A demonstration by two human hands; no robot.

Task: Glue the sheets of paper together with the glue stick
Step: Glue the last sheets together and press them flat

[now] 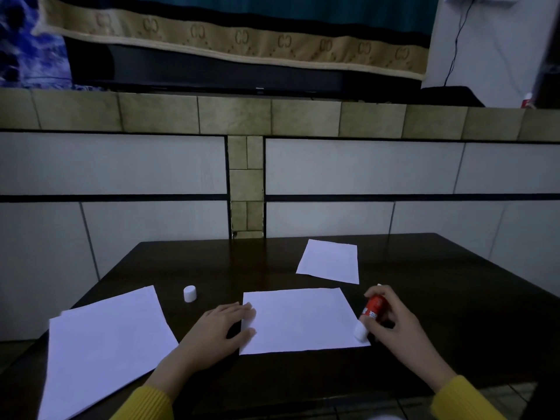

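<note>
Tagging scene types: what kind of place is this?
Probably a home room: a dark wooden table against a tiled wall, with a patterned blanket draped over a ledge above.

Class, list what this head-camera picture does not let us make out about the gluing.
- Glue stick: label too small; right hand covers part.
- Middle sheet: any glue on it is invisible in dim light; left hand covers its left edge.
- Left sheets: cut off by the bottom edge; count unclear.

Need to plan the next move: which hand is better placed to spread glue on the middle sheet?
Right. The right hand already grips the uncapped glue stick at the middle sheet's right edge; the left hand presses its left edge flat.
</note>
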